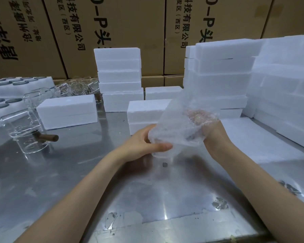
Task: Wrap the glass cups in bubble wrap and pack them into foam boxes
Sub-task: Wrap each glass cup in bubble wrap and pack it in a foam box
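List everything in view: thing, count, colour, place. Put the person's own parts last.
bubble wrap: one sheet, clear, held above table centre, bundled round something I cannot make out
glass cups: several, clear, some with brown handles, left of table
foam boxes: many, white, stacked at centre back and right
single foam box: one, white, left of centre
foam trays: white, holding dark round pieces, far left
cardboard cartons: several, brown, behind table
table: one, bare metal
left hand: grips the wrap's lower end
right hand: inside the wrap
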Tool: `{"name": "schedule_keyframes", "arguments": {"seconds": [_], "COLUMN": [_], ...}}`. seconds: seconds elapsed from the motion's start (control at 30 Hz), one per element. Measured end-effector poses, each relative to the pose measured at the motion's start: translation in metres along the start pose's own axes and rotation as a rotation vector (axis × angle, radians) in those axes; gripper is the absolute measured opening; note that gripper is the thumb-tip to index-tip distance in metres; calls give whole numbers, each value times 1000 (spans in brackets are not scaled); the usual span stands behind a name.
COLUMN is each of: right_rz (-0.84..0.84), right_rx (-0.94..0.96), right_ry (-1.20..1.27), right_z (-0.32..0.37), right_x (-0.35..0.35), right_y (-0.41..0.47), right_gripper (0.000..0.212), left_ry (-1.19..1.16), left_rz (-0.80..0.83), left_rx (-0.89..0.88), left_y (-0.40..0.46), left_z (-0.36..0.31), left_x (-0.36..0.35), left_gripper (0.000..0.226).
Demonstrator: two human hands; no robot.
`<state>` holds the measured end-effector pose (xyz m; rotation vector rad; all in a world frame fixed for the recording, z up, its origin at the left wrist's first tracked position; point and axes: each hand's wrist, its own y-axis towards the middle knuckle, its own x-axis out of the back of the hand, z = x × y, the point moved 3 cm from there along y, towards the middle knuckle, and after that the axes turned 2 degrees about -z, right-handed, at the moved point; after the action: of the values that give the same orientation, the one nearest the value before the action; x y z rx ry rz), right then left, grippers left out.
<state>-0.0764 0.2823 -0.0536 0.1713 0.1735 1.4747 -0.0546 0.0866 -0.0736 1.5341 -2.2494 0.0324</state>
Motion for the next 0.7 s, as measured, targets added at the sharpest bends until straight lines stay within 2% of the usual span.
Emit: {"name": "schedule_keyframes", "arguments": {"seconds": [0.1,0.2,0.27,0.33,0.43,0.5,0.6,0.7], "right_rz": [42,197,296,405,522,516,403,331], "right_rx": [21,89,86,94,71,78,170,190], "right_ry": [62,31,-1,-71,-155,-249,-401,-439], "right_z": [-1,1,3,4,3,2,3,2], "right_x": [0,-2,-5,-8,-9,-12,-17,-19], "right_y": [-4,-5,-7,-9,-13,-16,-18,-18], "right_gripper": [30,26,12,19,42,44,24,14], "left_ry": [96,106,102,87,143,153,107,58], "left_rz": [-5,-12,-18,-17,-71,-94,4,-35], "left_rx": [-27,-48,-38,-33,-3,10,-32,21], "left_y": [0,-1,-1,-2,-3,-3,-2,-2], "left_z": [0,1,1,0,-2,-4,-7,-9], "left_x": [-1,0,0,-1,-1,-2,-8,-3], "left_gripper": [61,56,55,54,43,42,47,58]}}
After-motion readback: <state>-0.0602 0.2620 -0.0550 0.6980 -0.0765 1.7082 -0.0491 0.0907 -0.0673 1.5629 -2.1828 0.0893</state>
